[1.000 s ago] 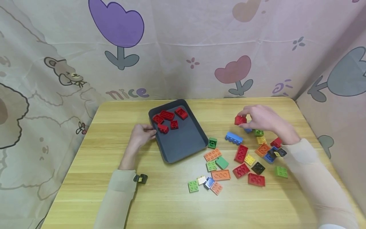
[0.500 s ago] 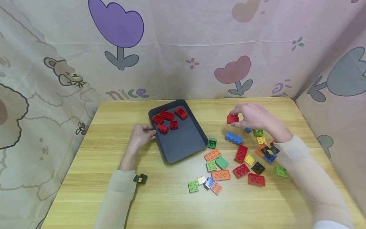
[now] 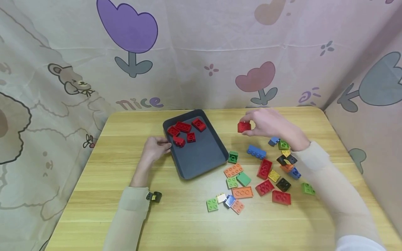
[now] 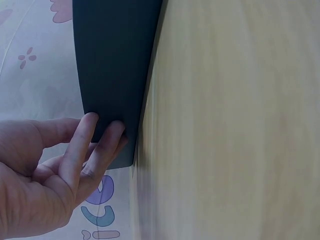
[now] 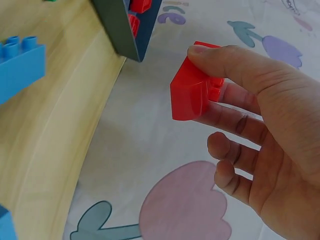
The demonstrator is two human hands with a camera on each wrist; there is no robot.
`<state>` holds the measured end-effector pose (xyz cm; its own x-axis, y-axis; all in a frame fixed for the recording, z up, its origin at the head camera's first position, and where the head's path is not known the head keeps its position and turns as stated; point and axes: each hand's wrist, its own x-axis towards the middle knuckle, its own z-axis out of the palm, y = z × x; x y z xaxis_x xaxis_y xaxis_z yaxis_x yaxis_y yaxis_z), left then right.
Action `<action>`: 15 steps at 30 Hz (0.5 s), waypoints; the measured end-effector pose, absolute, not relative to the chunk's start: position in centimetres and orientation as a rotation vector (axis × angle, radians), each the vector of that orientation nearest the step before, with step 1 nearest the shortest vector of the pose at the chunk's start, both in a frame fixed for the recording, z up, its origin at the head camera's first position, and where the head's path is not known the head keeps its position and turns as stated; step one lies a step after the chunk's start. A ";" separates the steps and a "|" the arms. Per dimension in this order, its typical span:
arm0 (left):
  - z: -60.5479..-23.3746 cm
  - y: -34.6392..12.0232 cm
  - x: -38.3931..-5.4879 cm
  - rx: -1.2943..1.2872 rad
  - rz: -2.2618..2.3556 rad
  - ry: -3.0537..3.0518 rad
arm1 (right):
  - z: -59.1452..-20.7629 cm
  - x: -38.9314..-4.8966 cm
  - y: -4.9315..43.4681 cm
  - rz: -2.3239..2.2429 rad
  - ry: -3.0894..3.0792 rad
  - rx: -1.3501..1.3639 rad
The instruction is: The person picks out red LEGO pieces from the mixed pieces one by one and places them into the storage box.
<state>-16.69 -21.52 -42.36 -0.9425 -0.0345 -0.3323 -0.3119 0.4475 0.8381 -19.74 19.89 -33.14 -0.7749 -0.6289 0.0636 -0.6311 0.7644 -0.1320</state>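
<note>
My right hand pinches a red toy brick between thumb and fingers, above the table to the right of the tray. In the right wrist view the brick shows a sloped face, and the lower fingers curl beneath without touching it. My left hand holds the left edge of the dark grey tray. The left wrist view shows fingertips against the tray's outer wall; the thumb's tip is partly hidden. Several red bricks lie inside the tray, grouped toward its far end.
Loose bricks lie right of the tray, including a blue one, red ones, a dark green one by the tray's corner and an orange one. A patterned cloth hangs behind the wooden table.
My right hand has moved left toward the tray with the red brick, uncovering a blue brick and a green brick behind it. The left hand and the tray have stayed in place.
</note>
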 end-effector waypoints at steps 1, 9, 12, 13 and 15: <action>-42.4 -21.5 -16.7 -0.299 1.495 2.435 | -33.0 -19.8 19.7 0.217 -2.936 1.046; -42.2 -21.4 -16.6 -0.313 1.494 2.423 | -32.7 -20.1 18.0 0.168 -2.924 1.106; -42.1 -21.4 -16.7 -0.318 1.497 2.418 | -32.8 -20.3 17.4 0.163 -2.912 1.137; -42.1 -21.4 -16.7 -0.318 1.496 2.419 | -32.8 -20.3 17.2 0.159 -2.909 1.143; -42.2 -21.4 -16.6 -0.320 1.496 2.416 | -32.9 -20.4 16.8 0.161 -2.906 1.157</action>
<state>-16.65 -21.40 -42.16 -0.9359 -0.0400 -0.3500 -0.3311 0.4391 0.8352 -20.42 16.82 -32.93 -0.7269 -0.6851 0.0471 -0.6861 0.7217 -0.0915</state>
